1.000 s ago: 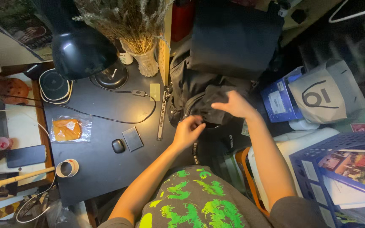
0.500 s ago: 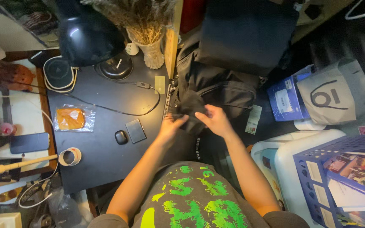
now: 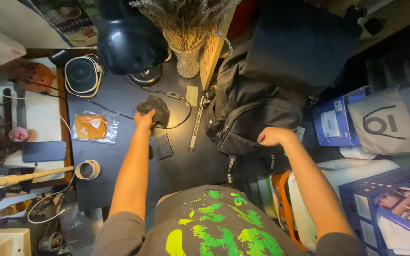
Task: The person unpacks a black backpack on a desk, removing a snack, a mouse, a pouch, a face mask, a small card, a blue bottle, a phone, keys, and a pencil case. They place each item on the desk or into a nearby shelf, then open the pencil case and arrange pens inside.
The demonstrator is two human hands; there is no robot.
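The left hand (image 3: 144,119) is closed on a dark cloth (image 3: 155,109), gripping its near edge and holding it down on the dark desk (image 3: 119,175). The cloth lies bunched just beyond the fingers, over part of a black cable (image 3: 179,102) that loops round its far side. Just behind the hand, under the wrist, sits a flat grey case (image 3: 161,145). To the left of the grip lies a clear bag with something orange in it (image 3: 93,127), near but apart. Further back on that side stands a tape roll (image 3: 88,169). Beyond the cloth are the black lamp (image 3: 129,40) and a glass vase of dried stalks (image 3: 187,59).

The right hand (image 3: 272,136) is well apart from the cloth, off the desk's right edge. It rests on the black backpack (image 3: 257,114), with the fingers curled down into the pack's front opening. Whether they grasp anything inside cannot be told, since the fingertips are hidden in the fabric. To the right of this hand stand a blue box (image 3: 332,122) and a grey bag (image 3: 387,121).
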